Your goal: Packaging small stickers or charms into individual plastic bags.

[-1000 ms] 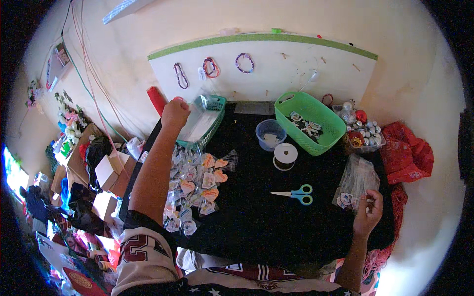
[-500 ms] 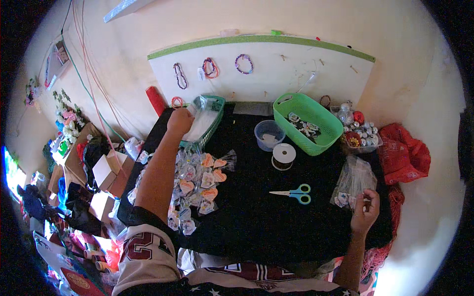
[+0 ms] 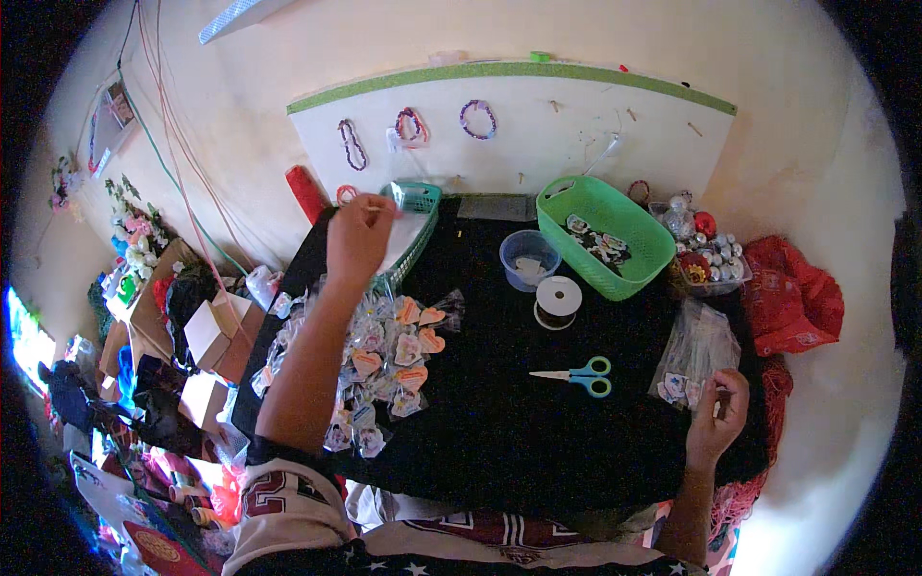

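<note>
My left hand (image 3: 361,242) is raised at the near edge of a dark green basket (image 3: 415,252) lined with clear plastic bags. Its fingers are pinched on a thin clear plastic bag (image 3: 398,196), which is hard to make out against the board. At the right, my right hand (image 3: 718,415) has its fingers curled together on a small white piece (image 3: 719,396), partly hidden by the fingers. Beside those fingers lie clear plastic bags (image 3: 706,341) with shaped, printed pieces (image 3: 672,389) at their lower end.
Bagged heart-shaped tags (image 3: 379,360) are heaped left of centre. Scissors (image 3: 574,375), a ribbon spool (image 3: 557,301), a clear tub (image 3: 529,261) and a light green basket (image 3: 615,240) holding printed pieces stand on the black cloth. Ornaments (image 3: 711,250) and a red bag (image 3: 792,296) sit far right.
My left hand has lifted from the dark green basket and come slightly nearer, fingers pinched with clear plastic. My right hand stays beside the bags, shifted only a little.
</note>
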A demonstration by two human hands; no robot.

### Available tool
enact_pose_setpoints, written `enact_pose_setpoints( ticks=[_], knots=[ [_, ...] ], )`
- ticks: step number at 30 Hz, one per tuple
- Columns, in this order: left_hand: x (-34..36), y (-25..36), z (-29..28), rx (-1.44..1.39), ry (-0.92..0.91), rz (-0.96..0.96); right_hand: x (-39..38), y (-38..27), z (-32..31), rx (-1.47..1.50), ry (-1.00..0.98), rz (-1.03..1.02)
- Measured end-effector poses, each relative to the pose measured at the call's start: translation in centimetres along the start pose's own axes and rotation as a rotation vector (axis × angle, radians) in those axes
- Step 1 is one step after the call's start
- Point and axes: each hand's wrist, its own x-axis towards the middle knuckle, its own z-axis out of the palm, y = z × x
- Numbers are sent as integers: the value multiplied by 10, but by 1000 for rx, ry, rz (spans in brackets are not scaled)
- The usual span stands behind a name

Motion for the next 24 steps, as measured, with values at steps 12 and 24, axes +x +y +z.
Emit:
enact_pose_setpoints(
  ticks=[12,24],
  knots=[
    [-193,86,63,-1009,-793,-406,-24,-82,63,643,-834,668],
    [-188,66,76,-1049,-894,-490,-8,-87,61,203,-1053,205]
  ],
)
